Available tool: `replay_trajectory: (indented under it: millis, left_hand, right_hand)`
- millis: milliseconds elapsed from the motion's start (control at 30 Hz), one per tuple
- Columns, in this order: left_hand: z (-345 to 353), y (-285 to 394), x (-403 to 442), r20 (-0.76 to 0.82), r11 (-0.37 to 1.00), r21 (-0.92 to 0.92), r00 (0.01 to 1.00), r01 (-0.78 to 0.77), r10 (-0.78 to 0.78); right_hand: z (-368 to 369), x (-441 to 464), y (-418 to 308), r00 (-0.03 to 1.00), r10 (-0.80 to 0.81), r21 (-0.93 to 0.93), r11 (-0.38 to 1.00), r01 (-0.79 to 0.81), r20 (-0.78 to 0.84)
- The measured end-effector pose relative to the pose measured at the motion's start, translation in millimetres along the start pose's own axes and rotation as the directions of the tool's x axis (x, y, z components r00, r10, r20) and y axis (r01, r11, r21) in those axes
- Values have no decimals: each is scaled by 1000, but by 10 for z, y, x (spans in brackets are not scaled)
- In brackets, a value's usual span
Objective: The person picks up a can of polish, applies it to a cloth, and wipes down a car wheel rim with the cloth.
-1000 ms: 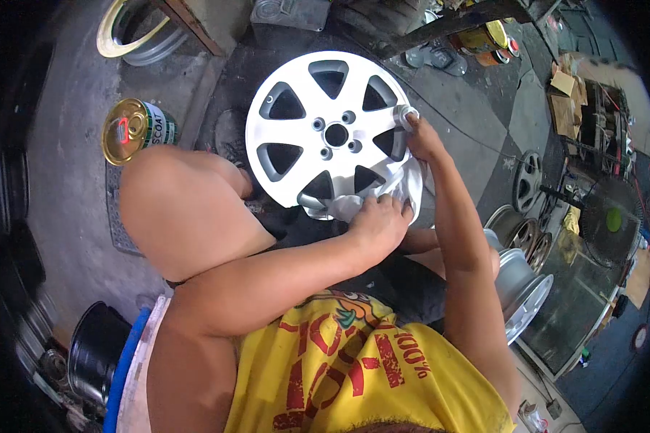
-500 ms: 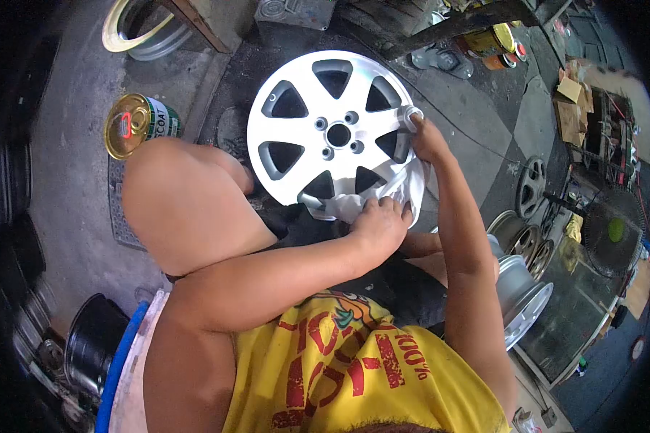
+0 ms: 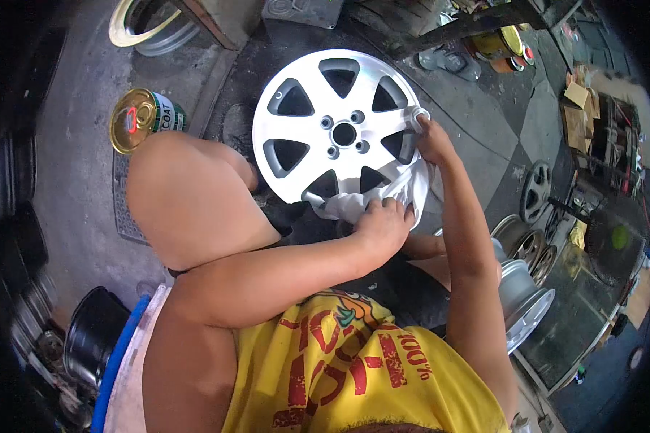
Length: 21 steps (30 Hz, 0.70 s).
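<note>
A silver-white alloy wheel rim [image 3: 355, 167] with broad spokes lies face up in front of me, between my legs. A white cloth [image 3: 417, 189] drapes over its lower right edge. My left hand [image 3: 385, 229] is closed on the bunched cloth at the rim's near edge. At the right edge of the rim, my right hand [image 3: 435, 141] pinches a wrapped end of the same cloth against the outer lip; the fingertips are partly hidden by the cloth.
A paint can [image 3: 139, 119] with a gold lid stands beyond my left knee. Silver wheels [image 3: 527, 303] are stacked at my right, near a standing fan [image 3: 614, 238]. A yellow can [image 3: 504, 42] sits at the upper right. A black rim [image 3: 94, 335] is at the lower left.
The whole view has shifted slightly, so the rim appears a little further right. Both hands keep their hold on the cloth, in almost the same places on the rim.
</note>
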<state>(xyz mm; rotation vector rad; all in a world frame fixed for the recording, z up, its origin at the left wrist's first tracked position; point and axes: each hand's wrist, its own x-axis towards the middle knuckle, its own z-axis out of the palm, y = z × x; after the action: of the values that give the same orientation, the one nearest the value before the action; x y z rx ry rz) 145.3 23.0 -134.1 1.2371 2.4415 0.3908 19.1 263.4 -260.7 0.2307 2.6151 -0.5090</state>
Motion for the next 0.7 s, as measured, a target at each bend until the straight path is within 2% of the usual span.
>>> replay_trajectory:
  millis: [67,133,367,467,533,633,700]
  left_hand:
    - [13,1,9,19,1000,-18,1000,5,-5]
    - [9,5,10,38,1000,-27,999,7,-6]
    - [22,7,22,24,999,-35,1000,19,-18]
    - [1,18,-10,35,999,-26,999,23,-22]
    - [15,5,4,20,999,-20,999,28,-27]
    - [67,26,9,8,999,-35,1000,27,-27]
    - [56,-2,13,27,1000,1,999,26,-26]
  right_hand:
    - [45,6,76,1000,-15,52,999,15,-7]
    - [-52,19,-50,999,-17,9,1000,17,37]
    - [-3,39,67,999,-44,-37,998,44,6]
    - [-13,36,47,992,-123,10,992,122,25]
    - [-2,21,56,999,-1,-60,998,4,49]
    - [46,80,75,998,-56,-55,997,55,-13]
    - [23,48,32,1000,-29,-25,999,29,-11]
